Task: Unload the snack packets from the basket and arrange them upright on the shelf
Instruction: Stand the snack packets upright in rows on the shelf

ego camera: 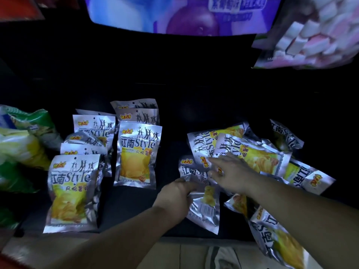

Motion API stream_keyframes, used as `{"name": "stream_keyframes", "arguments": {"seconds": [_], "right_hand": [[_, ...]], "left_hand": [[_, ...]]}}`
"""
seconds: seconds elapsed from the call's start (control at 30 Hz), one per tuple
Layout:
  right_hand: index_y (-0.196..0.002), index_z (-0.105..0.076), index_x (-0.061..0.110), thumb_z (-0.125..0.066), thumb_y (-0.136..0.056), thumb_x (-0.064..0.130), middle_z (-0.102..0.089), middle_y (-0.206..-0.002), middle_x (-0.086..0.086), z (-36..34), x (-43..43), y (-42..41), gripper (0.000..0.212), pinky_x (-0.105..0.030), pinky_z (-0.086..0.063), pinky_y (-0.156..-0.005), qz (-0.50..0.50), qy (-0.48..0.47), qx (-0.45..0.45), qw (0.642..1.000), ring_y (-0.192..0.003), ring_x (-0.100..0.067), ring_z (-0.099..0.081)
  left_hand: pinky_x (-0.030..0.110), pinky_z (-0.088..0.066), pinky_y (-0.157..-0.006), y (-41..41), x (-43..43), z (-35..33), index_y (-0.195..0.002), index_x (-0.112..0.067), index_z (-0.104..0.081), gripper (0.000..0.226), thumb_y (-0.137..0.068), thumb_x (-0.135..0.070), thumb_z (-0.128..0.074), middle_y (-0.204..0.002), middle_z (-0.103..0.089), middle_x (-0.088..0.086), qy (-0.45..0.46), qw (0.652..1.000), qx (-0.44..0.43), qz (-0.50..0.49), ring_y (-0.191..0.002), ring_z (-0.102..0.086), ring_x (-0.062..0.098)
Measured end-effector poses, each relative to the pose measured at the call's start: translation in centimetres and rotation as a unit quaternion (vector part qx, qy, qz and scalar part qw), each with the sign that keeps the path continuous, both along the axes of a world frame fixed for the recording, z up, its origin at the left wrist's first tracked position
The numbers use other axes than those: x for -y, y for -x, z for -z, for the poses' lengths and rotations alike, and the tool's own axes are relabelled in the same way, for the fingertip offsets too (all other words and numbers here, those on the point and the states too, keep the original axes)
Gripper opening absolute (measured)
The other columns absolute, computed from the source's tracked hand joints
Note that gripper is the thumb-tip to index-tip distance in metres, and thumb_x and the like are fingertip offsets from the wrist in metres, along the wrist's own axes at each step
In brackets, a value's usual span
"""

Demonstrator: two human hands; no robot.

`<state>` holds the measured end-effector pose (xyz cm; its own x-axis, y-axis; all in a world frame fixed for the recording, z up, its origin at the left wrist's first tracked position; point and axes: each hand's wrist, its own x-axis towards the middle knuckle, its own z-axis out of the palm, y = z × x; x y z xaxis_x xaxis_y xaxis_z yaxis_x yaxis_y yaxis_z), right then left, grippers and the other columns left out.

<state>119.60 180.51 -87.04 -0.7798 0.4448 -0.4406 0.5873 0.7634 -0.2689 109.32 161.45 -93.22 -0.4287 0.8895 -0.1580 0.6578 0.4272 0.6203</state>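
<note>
Dark shelf (171, 121) fills mid frame, with silver-and-yellow snack packets split into two groups on it. Upright packets (138, 155) are stood in two rows left of centre, faces toward the camera, with the front packet (72, 191) at lower left. Heap of packets (254, 158) is laid flat and overlapping right of centre, print at mixed angles. Left hand (174, 193) is seen coming in from bottom centre. Its fingers are curled round the left edge of the held packet (206, 202), which is tilted at the near side of the heap, barcode side partly shown. Right hand (231, 171) is stretched in from lower right over the heap, fingers straight and spread, laid on the top packets. Whether anything is pinched under it cannot be told. Edge packet (277, 241) is seen lying across the shelf's front edge at lower right. Green and yellow bags (21, 144) are piled at far left, just beside the upright rows. Marshmallow bag (310, 35) is seen at upper right and a purple printed panel (184, 14) at top centre, both blurred.
</note>
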Motion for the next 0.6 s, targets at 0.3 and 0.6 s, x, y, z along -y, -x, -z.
{"name": "stream_keyframes", "arguments": {"seconds": [0.3, 0.6], "right_hand": [[-0.110, -0.067, 0.028, -0.054, -0.100, 0.047, -0.062, -0.100, 0.003, -8.4, 6.5, 1.7, 0.025, -0.028, -0.048, -0.073, 0.106, 0.121, -0.041, 0.986, -0.081, -0.013, -0.058], [-0.101, -0.063, 0.025, -0.074, -0.089, 0.004, -0.063, -0.109, 0.010, -8.0, 17.0, 2.6, 0.027, -0.016, -0.046, -0.065, 0.326, 0.250, -0.319, 0.854, -0.097, -0.006, -0.061]], "left_hand": [[0.025, -0.055, -0.079, 2.6, 7.6, -4.8, -0.111, -0.043, -0.075, 0.041, -0.093, -0.009, -0.060, -0.100, -0.068, -0.013, -0.043, 0.995, 0.052, -0.079, -0.086, -0.068, 0.008], [0.026, -0.061, -0.075, 3.0, 11.7, -8.6, -0.110, -0.021, -0.075, 0.032, -0.094, 0.005, -0.062, -0.079, -0.073, -0.018, -0.171, 0.932, 0.270, -0.171, -0.075, -0.075, 0.014]]}}
